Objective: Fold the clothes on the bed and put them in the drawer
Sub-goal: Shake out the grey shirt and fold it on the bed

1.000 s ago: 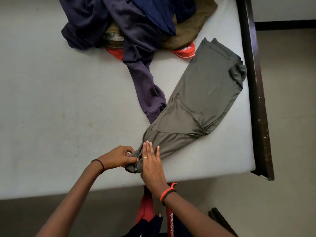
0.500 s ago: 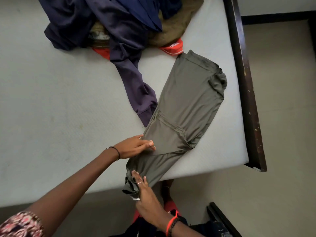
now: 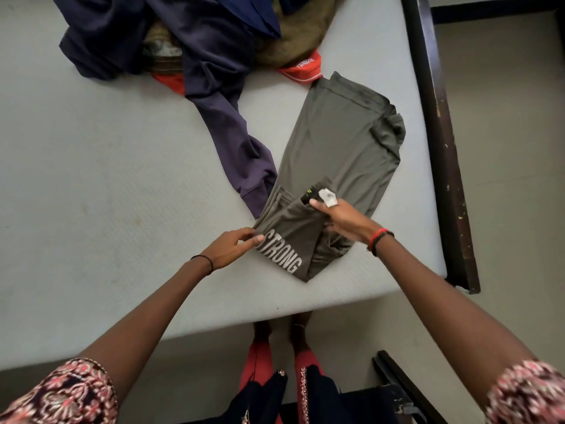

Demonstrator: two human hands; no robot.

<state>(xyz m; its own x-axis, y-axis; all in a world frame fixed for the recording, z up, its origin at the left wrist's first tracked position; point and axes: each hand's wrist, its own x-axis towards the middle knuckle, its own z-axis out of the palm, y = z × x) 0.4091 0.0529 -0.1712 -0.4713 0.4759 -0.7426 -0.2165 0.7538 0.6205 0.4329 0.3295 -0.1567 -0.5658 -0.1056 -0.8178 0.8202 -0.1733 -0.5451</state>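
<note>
An olive-grey garment lies on the pale mattress near its right side. Its near end is folded back over the middle, showing the white word STRONG. My right hand grips the folded-over end, where a white label sticks out. My left hand presses its straight fingertips on the fold's left edge. A pile of unfolded clothes, dark blue, purple, brown and red, lies at the far side of the bed.
A purple sleeve from the pile reaches down beside the olive garment. The dark wooden bed frame runs along the mattress's right edge. Beyond it is bare floor. Dark furniture stands at the bottom right.
My right hand lifted the garment's near end from the mattress edge and carried it forward over the middle, making a fold. My left hand stayed at the fold line.
</note>
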